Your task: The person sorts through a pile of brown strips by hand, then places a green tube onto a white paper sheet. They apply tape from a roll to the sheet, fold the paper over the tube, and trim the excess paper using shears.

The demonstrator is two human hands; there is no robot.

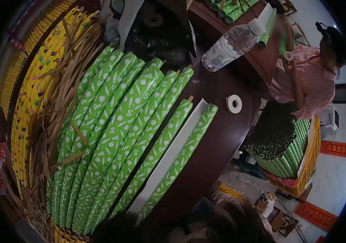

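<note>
Neither of my hands can be made out in the head view. Before me on the dark table [221, 133] lie several green rolls of wrapping paper [120, 121] with a white pattern, side by side. Set apart at their right is a single green roll [193, 141] with a white paper strip [169, 160] along it. A white tape roll [234, 104] rests flat on the table to the right. Dark, blurred shapes cover part of the lower edge.
A clear water bottle [231, 47] stands near the far table edge. Brown paper strips [61, 81] and yellow rolls [37, 85] lie at left. A person in a striped shirt [310, 77] holds a tape roll beside a yellow basket [306, 166] packed with green rolls.
</note>
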